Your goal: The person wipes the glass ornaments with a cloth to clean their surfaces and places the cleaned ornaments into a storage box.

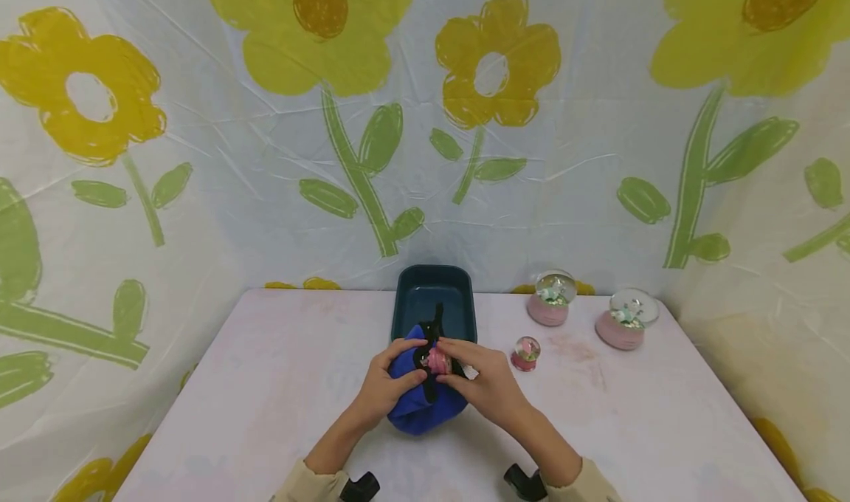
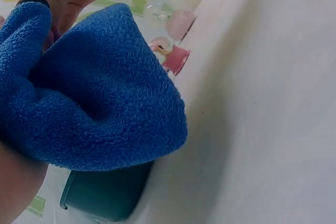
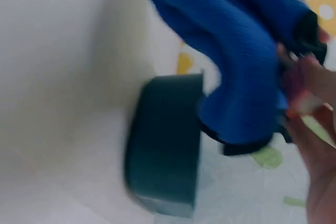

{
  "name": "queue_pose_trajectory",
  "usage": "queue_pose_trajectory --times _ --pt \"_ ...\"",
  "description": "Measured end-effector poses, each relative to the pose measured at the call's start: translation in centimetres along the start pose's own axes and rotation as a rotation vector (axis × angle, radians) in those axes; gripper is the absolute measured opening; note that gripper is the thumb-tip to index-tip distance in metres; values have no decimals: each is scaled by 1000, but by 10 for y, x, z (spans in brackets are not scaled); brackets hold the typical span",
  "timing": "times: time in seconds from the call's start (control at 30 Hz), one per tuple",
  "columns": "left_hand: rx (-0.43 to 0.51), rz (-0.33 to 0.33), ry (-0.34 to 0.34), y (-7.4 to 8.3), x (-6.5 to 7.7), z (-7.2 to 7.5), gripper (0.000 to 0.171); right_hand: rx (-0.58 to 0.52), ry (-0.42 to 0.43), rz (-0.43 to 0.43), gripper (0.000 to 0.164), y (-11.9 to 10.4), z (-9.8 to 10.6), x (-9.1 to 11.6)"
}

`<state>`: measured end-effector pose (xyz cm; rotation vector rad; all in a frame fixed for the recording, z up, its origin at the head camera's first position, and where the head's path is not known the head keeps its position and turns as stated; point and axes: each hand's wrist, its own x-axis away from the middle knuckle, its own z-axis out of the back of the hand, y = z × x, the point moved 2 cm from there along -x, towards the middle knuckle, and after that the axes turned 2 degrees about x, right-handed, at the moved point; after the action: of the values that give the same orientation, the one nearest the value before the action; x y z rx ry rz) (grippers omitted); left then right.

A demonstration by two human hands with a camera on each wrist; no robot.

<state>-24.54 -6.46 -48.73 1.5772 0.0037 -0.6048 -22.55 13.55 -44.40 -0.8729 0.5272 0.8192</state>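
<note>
A blue terry cloth [image 1: 425, 415] with black edging hangs in folds between the two hands, above the table. My left hand [image 1: 390, 381] grips the cloth near its black edge, thumb and fingers on either side. My right hand [image 1: 490, 381] pinches a small pink object [image 1: 438, 360] against the cloth; it resembles the base of a small snow globe, but fingers and cloth hide most of it. In the left wrist view the cloth [image 2: 115, 93] covers most of the left hand. Motion blurs the pink object in the right wrist view.
A dark teal tray [image 1: 434, 295] stands behind the cloth. To the right are a small snow globe [image 1: 525, 354] with a pink base and two larger ones, one at the back [image 1: 550, 307] and one farther right [image 1: 623, 326]. A flower-printed sheet [image 1: 564, 162] hangs behind the table.
</note>
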Motion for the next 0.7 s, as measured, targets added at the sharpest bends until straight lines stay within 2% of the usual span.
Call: queue_pose_trajectory --times 0.13,0.2,0.33,0.43,0.57,0.63,0.7 --pt "-28 -27 -31 4 0 -1 41 -49 -89 -181 48 -2 5 -3" --pt "-34 -37 -41 11 0 -2 40 -47 -120 -246 47 -2 6 -3" --pt "-22 -46 -44 29 1 -4 39 -47 -114 -291 47 -2 5 -4" --pt "35 -11 -30 19 1 -2 40 -76 -76 -229 43 -3 4 -4" --pt "175 75 5 -3 0 2 44 33 -44 -22 50 -5 5 -3" --pt "226 108 21 -3 1 3 45 108 -26 78 53 -6 5 -2" --pt "242 117 31 -3 1 3 47 127 -27 123 55 -6 5 -2"
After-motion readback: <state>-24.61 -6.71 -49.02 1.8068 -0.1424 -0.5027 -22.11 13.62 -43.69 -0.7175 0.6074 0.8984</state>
